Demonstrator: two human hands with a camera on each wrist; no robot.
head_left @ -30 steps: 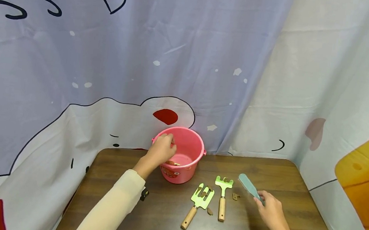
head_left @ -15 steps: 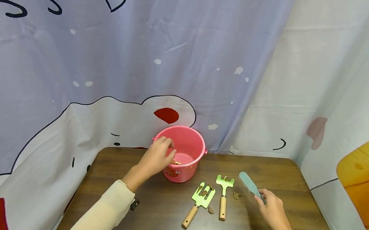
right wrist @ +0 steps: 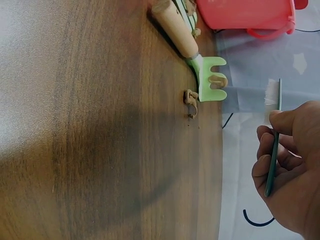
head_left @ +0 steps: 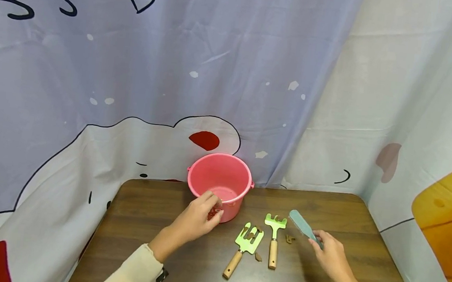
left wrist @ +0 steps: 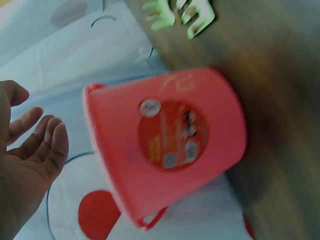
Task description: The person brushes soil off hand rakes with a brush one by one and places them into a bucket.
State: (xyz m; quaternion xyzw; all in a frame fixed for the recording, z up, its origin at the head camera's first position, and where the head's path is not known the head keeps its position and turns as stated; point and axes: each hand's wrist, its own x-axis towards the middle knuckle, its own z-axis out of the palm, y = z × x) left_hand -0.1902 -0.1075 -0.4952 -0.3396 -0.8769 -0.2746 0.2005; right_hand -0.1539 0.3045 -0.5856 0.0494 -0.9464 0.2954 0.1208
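Observation:
My left hand is in front of the pink bucket, overlapping its near side in the head view. In the left wrist view its fingers are loosely bent with nothing in them, apart from the bucket's rim. My right hand grips the handle of a small teal brush above the table. Pale bristles line one face of the brush head in the right wrist view. Left of the brush lie a green hand fork and a small green rake, both with wooden handles.
Dry brown pieces, like leaf bits, lie on the tools and on the wooden table, one bit beside the fork and another near the rake. A printed curtain hangs behind the table and along its sides.
My left hand has drawn back from over the bucket's opening, down and toward me, to its front. The right hand has barely moved, still holding the brush.

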